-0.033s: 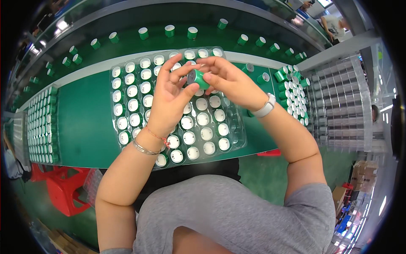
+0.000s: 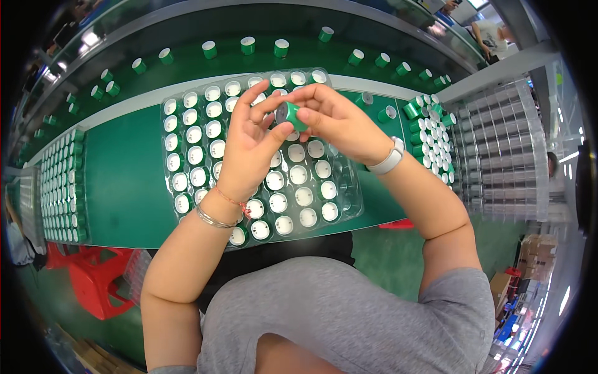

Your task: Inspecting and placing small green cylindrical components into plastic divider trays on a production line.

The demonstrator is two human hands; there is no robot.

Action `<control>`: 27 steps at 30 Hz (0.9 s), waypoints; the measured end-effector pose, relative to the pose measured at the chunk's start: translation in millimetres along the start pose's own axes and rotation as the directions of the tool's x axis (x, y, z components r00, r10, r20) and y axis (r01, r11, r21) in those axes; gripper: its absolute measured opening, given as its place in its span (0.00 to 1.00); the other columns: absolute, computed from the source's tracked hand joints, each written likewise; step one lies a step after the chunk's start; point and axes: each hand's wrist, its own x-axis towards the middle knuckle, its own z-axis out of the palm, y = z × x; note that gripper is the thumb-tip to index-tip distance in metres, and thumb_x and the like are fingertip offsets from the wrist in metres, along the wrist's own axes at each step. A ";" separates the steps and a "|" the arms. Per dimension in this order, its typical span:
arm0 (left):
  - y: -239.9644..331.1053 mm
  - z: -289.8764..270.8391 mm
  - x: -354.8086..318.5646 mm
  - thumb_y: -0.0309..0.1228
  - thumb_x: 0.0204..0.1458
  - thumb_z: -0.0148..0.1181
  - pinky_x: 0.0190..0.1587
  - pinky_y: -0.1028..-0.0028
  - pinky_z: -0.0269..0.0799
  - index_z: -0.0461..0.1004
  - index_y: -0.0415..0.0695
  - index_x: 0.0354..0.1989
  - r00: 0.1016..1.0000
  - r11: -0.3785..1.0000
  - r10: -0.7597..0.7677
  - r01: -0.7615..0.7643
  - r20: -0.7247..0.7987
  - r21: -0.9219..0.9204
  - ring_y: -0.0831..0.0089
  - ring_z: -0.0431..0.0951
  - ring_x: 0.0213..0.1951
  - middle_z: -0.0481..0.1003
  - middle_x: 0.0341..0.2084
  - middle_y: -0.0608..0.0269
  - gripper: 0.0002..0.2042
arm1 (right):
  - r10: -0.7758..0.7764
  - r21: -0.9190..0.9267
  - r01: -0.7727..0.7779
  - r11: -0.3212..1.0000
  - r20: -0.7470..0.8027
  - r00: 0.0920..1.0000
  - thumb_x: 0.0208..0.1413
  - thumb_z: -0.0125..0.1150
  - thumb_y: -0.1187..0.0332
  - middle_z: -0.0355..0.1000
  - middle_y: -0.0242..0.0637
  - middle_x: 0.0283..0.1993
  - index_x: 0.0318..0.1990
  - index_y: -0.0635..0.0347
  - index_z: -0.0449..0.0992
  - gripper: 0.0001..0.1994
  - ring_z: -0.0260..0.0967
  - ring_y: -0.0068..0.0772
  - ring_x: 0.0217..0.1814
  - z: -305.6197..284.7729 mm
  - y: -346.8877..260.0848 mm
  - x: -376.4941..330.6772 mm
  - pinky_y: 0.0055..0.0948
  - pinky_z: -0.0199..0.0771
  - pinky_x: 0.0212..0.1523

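A small green cylinder (image 2: 298, 118) with a dark grey end is held up between my two hands, over the far part of a clear plastic tray. The thumb and fingers of my right hand (image 2: 341, 121) grip its green side. My left hand (image 2: 246, 143) has its thumb and fingertips at the dark end, the other fingers loosely bent. Below, the clear tray (image 2: 350, 196) holds rows of green cylinders with white tops (image 2: 274, 181); my hands and left forearm hide part of them. Some pockets along its right side hold no cylinder.
Several loose cylinders (image 2: 436, 146) crowd together on the right, by stacked clear trays (image 2: 504, 156). Two single ones (image 2: 387, 114) stand nearer my right wrist. Another filled tray (image 2: 61, 187) lies at far left. Spaced cylinders (image 2: 248, 45) line a green strip beyond the table. Red stools (image 2: 93, 280) stand lower left.
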 end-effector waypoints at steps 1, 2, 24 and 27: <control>-0.5 -0.1 -1.0 0.20 0.54 0.61 0.68 0.62 0.53 0.51 0.43 0.67 1.000 1.000 -0.017 0.017 -0.020 0.019 0.63 0.61 0.65 0.71 0.56 0.54 0.33 | -0.017 -0.037 0.016 0.999 -0.035 0.999 0.63 0.58 0.66 0.69 0.34 0.52 0.55 0.62 0.67 0.16 0.69 0.20 0.47 6.5 -4.2 -1.0 0.24 0.71 0.46; -1.2 -1.1 -1.5 0.21 0.54 0.61 0.69 0.62 0.50 0.50 0.43 0.68 0.999 0.999 -0.032 0.034 -0.042 0.038 0.62 0.58 0.68 0.72 0.56 0.54 0.35 | -0.018 -0.036 0.017 0.999 -0.039 0.999 0.63 0.58 0.66 0.69 0.34 0.52 0.55 0.62 0.67 0.16 0.69 0.20 0.47 3.6 -3.7 -0.2 0.24 0.71 0.46; -3.9 -2.1 -1.7 0.21 0.54 0.56 0.70 0.53 0.42 0.48 0.47 0.70 1.000 0.972 -0.016 0.022 -0.026 0.234 0.59 0.45 0.73 0.51 0.70 0.51 0.35 | -0.069 -0.974 -0.122 -0.192 -0.111 0.991 0.64 0.39 0.44 0.40 0.46 0.77 0.71 0.66 0.48 0.38 0.29 0.50 0.80 -52.7 32.7 3.8 0.67 0.27 0.71; -6.1 -5.0 -1.7 0.24 0.55 0.56 0.70 0.53 0.41 0.49 0.46 0.69 0.999 0.962 0.018 -0.006 -0.039 0.273 0.59 0.46 0.73 0.51 0.70 0.51 0.33 | -0.146 -0.990 -0.143 -0.011 -0.139 0.979 0.66 0.36 0.45 0.39 0.44 0.77 0.71 0.62 0.48 0.35 0.29 0.50 0.80 -56.5 12.3 -2.8 0.63 0.29 0.72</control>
